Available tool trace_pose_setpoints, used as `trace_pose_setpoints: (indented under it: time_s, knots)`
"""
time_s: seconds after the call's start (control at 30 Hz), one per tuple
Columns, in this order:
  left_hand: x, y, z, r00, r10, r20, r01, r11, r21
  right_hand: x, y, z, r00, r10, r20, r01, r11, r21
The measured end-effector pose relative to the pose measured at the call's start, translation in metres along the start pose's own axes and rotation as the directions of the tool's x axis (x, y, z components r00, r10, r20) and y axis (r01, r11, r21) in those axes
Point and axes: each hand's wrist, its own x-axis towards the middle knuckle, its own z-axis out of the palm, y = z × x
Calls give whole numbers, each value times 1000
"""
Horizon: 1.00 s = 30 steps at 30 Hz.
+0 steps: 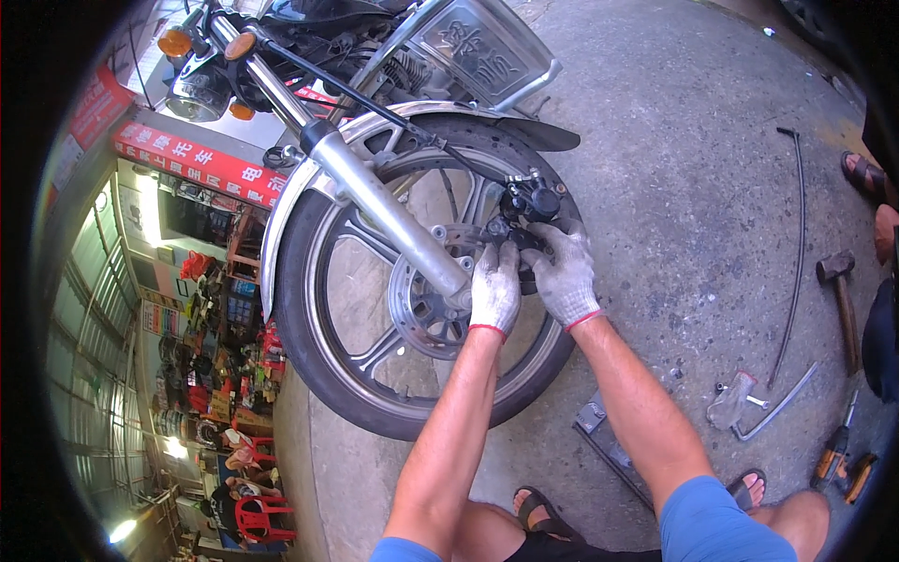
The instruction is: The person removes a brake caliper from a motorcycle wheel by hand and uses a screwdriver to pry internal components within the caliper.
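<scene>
left hand point(494, 288) grip clasps brake caliper point(530, 201) | right hand point(564, 272) likewise | fingertips hidden

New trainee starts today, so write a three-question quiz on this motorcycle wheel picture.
1. True or false: both hands wear gloves.
2. Which part do the left hand and right hand work on? A) brake caliper B) headlight C) hammer
3. Which side of the person does the hammer lie on?

Key: 1 true. 2 A. 3 The right, on the concrete ground.
</scene>
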Motion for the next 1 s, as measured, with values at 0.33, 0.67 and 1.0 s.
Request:
trace_pose_setpoints:
  time_s: [0.33,0.67,1.0]
  knots:
    - [-1,3,5,1000,-13,11,14,995,-102,2,5,-6,1000,1,31,-3,997,76]
    - [-4,5,3,1000,-19,16,20,998,-55,-1,1,-2,997,74,-5,-72,982,176]
    - [-2,2,3,1000,28,-14,-28,999,-41,-1,4,0,1000,30,-9,-28,986,166]
